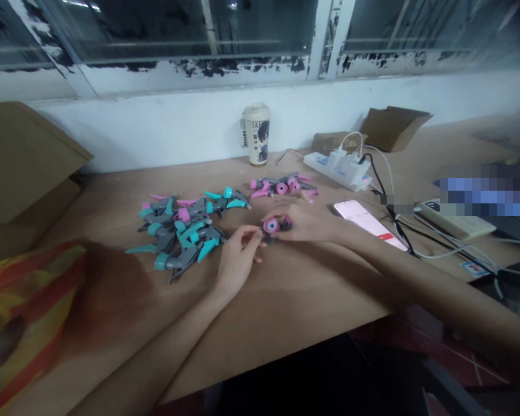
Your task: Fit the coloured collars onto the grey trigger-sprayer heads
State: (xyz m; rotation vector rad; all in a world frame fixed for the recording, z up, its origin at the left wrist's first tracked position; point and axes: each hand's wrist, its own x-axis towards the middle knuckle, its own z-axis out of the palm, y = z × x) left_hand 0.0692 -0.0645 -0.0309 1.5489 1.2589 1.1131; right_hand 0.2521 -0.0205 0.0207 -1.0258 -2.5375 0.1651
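Note:
My right hand (301, 222) is closed round a grey and pink trigger spray head (271, 226), its round pink collar turned toward me. Beside the collar, my left hand (242, 248) has thumb and fingertips pinched together; whatever is between them, if anything, is too small to make out. To the left of my hands lies a loose pile of grey trigger spray heads (186, 228) with teal or pink collars and levers. A smaller group of pink and grey spray heads (281, 187) lies just beyond my right hand.
A printed coffee cup (259, 136) stands by the wall. At right are a white power strip (338, 169) with plugs and cables, and a lit phone (368, 224). Cardboard (21, 156) and a yellow-red plastic bag (30, 312) sit at left. The table's front edge runs below my arms.

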